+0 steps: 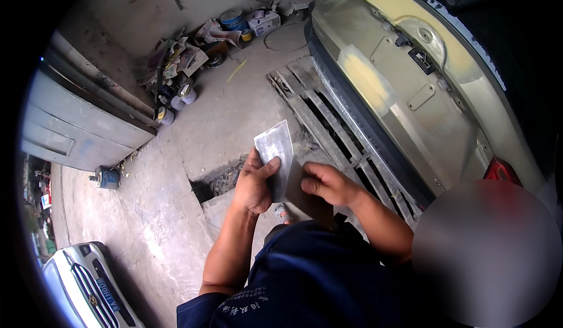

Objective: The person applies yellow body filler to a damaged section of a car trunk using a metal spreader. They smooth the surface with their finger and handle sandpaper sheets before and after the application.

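My left hand (253, 184) is closed around a flat, light-grey rectangular sheet (275, 142), its thumb pressed on the upper face. Beside and partly behind it hangs a dark brown-grey sheet (309, 202), which looks like sandpaper. My right hand (328, 184) pinches that darker sheet at its upper edge, fingers curled. Both sheets are in front of my body, close together; whether they are joined cannot be made out. To the right stands a beige vehicle tailgate (404, 114) with a pale yellow filler patch (366, 76) on its panel.
A wooden pallet (334, 123) lies beside the tailgate. Under my hands is a broken pit (220, 181) in the concrete floor. Paint cans (186, 93) and piled papers (182, 58) line the far wall. A white car (91, 287) is at lower left; a blurred round patch covers the lower right.
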Tool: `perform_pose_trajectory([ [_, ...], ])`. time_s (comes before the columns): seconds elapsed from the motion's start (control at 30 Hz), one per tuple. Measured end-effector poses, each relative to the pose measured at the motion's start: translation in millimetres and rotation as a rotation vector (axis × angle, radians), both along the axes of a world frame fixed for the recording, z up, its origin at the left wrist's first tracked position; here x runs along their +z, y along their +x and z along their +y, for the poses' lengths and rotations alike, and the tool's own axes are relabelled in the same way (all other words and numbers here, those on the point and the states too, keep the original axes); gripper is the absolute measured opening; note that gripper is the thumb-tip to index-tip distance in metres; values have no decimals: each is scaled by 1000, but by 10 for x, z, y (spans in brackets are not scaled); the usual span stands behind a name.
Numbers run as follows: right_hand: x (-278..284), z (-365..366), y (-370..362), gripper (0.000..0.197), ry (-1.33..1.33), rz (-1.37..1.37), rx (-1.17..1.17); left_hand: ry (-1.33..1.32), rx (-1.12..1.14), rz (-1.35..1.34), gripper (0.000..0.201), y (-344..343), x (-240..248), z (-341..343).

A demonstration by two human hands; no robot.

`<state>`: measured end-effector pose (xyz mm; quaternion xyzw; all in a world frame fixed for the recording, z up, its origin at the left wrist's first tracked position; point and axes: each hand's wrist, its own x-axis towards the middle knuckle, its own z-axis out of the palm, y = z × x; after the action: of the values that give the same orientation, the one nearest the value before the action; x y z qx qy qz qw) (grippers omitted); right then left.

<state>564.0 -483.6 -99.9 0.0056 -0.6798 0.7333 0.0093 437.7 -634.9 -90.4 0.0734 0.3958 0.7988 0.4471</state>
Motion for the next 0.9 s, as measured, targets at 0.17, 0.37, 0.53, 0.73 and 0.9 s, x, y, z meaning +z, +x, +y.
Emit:
perform_pose_trajectory([
  [0.17,-246,344,-346,28,267,-132,-264,-37,63,92,43,36,65,-195],
  [0.37,-230,4,-233,33,527,-120,-189,-287,470,579,30,-201,-115,-484],
  [0.53,-81,74,-935,44,605,-15,-445,-517,341,847,30,-108,-363,-682],
  [0.73,-62,208,-1095,45,590,-105,-321,-304,489,432,27,-293,-439,-870],
  [0.9,-172,-111,-1104,46,627,-115,-209,-559,384,356,39,-728,-713,-1272],
])
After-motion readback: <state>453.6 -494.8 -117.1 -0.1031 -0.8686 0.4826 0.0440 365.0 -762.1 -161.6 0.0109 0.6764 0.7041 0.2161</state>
